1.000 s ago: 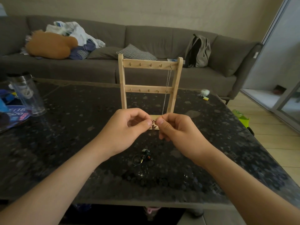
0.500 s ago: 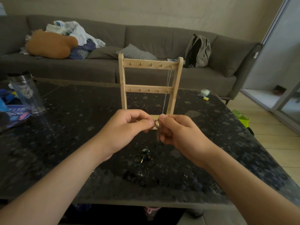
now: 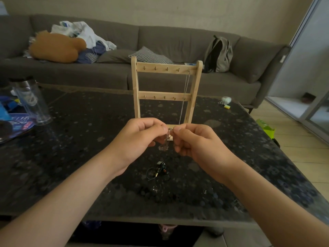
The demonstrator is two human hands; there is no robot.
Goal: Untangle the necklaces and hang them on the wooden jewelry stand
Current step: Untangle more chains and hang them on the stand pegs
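A wooden jewelry stand (image 3: 166,68) with two rows of pegs stands upright on the dark table. One silver chain (image 3: 185,93) hangs from its top right peg. In front of the stand's base, my left hand (image 3: 140,139) and my right hand (image 3: 195,141) pinch a thin silver necklace (image 3: 166,139) between thumbs and forefingers; its loose part dangles between them. A small tangle of dark cord jewelry (image 3: 158,171) lies on the table below my hands.
A clear bottle (image 3: 30,100) and blue packaging (image 3: 16,123) sit at the table's left. A small white object (image 3: 226,100) lies at the far right. A grey sofa (image 3: 160,41) with a backpack (image 3: 219,54) runs behind. The table's near edge (image 3: 160,221) is below my arms.
My hands have barely shifted. More of the silver necklace now hangs down between my fingers than a second ago.
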